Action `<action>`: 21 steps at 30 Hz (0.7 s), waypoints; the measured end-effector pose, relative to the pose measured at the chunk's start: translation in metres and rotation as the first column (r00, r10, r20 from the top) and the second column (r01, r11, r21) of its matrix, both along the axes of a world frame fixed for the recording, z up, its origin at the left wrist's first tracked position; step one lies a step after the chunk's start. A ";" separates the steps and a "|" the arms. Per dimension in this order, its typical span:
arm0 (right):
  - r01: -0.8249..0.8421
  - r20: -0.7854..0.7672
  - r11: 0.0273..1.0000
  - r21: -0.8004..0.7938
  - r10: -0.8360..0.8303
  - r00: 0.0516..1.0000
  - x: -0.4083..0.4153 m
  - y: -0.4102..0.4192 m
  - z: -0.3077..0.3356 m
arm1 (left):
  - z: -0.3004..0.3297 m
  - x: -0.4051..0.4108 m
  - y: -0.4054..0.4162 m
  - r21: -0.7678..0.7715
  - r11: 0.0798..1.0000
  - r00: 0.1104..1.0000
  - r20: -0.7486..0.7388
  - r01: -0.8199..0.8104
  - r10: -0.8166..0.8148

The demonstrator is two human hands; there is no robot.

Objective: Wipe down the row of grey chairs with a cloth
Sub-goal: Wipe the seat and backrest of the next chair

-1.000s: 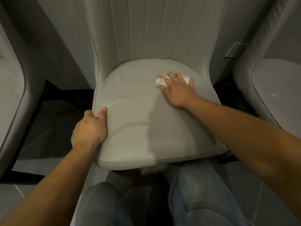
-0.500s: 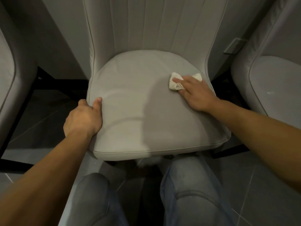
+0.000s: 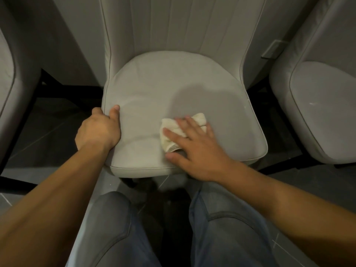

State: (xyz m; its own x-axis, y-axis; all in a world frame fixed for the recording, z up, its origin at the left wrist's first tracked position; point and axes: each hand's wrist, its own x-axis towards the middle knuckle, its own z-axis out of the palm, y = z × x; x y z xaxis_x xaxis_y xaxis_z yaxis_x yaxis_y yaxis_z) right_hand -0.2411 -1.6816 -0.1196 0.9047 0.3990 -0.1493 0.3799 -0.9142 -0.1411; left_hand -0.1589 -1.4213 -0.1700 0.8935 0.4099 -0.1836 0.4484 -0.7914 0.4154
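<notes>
A grey padded chair (image 3: 173, 87) with a ribbed back stands straight in front of me. A crumpled off-white cloth (image 3: 171, 135) lies on the front right part of its seat. My right hand (image 3: 194, 149) presses flat on the cloth with straight, spread fingers, covering its lower right half. My left hand (image 3: 98, 130) grips the seat's left edge, thumb on top and the fingers curled under out of sight.
More grey chairs flank this one: one at the left (image 3: 11, 93) and one at the right (image 3: 323, 105). Dark tiled floor (image 3: 50, 132) and black chair legs show between them. My knees in blue jeans (image 3: 227, 224) are just below the seat's front edge.
My right hand has slid the cloth from the back right of the seat toward the front. My left hand keeps its grip on the seat's left edge.
</notes>
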 end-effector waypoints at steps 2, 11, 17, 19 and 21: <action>-0.048 0.049 0.999 -0.011 0.049 0.998 -0.009 0.031 -0.007 | 0.001 0.000 0.000 0.002 1.000 1.000 -0.004 0.001 -0.001; 0.114 0.098 0.993 -0.023 -0.111 0.989 -0.014 -0.056 -0.002 | 0.000 -0.001 0.000 -0.020 1.000 1.000 -0.018 0.009 -0.009; 0.408 0.120 0.905 0.121 -0.421 0.899 -0.054 -0.134 -0.017 | 0.001 0.000 -0.002 -0.004 1.000 1.000 -0.025 0.014 -0.014; 0.467 0.072 0.872 0.147 -0.480 0.874 -0.052 -0.126 -0.022 | 0.002 -0.002 -0.003 0.000 1.000 1.000 -0.024 0.016 -0.016; 0.465 0.061 0.874 0.140 -0.476 0.877 -0.035 -0.122 -0.017 | 0.002 -0.002 -0.003 -0.009 1.000 1.000 -0.017 0.024 -0.024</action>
State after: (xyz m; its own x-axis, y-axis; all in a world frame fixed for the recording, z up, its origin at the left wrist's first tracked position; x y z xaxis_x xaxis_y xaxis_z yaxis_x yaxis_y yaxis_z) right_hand -0.2757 -1.8039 -0.1366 0.9970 -0.0676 -0.0366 -0.0745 -0.9667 -0.2447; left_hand -0.1611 -1.4240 -0.1677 0.8999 0.3865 -0.2020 0.4361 -0.7987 0.4146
